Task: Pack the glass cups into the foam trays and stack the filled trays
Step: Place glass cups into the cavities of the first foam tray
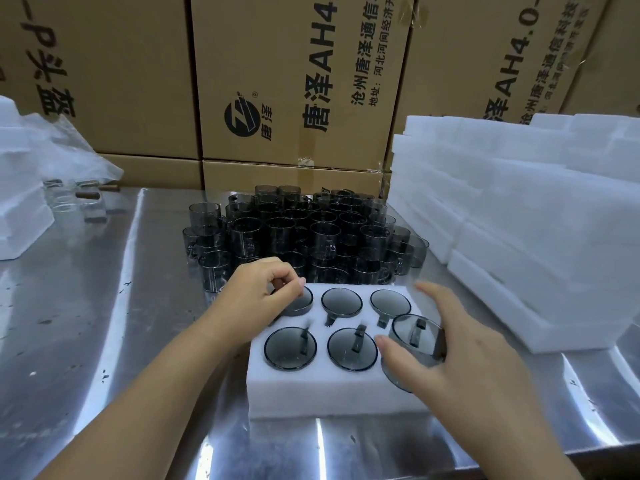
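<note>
Head view: the right hand [460,358] is holding a smoky glass cup [415,337] in a wide grip, tilted over the near-right pocket of the foam tray [332,393] on the tabletop [104,323]. The left hand [256,292] is pinching the far-left cup [301,304] in its pocket with a narrow grip

Premises: packing area of a warehouse or factory. Printed shipping cartons [294,81] stacked wall-like behind a stainless steel worktop [104,306]. Bulk lot of smoked glass cups [294,233] massed on the worktop. White foam trays [519,220] piled at right, more foam [20,216] at left.
</note>
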